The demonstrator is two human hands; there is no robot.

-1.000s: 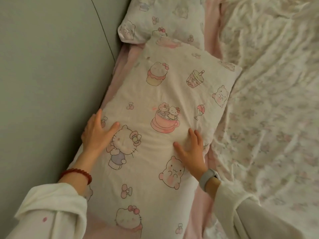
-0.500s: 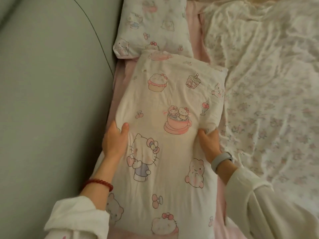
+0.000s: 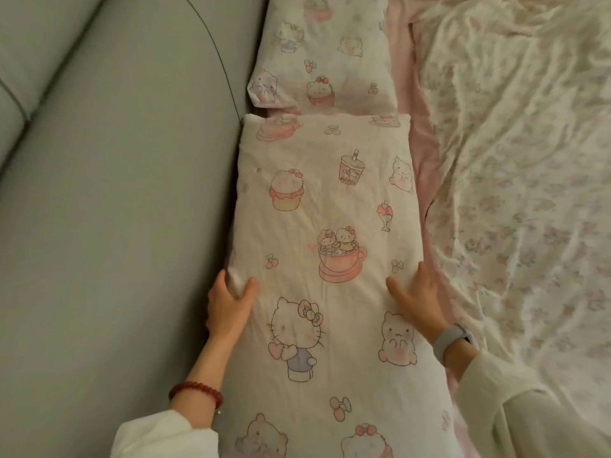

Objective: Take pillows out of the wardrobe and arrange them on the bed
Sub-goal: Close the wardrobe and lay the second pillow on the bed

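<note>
Right against the green headboard [image 3: 115,209], the long cartoon-print pillow [image 3: 324,259] lay flat on the bed [image 3: 426,166], its far end touching a second pillow [image 3: 322,51] of the same print. The left hand [image 3: 228,309] pinched the pillow's headboard-side edge between thumb and fingers; the right hand [image 3: 418,302] rested spread and flat on the side away from the headboard. Looked like the arranging step, pretty much done. Next move probably just needed a light pat to square it up, then letting go.

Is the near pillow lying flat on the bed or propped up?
Flat: the near pillow lies face up on the pink sheet.
</note>
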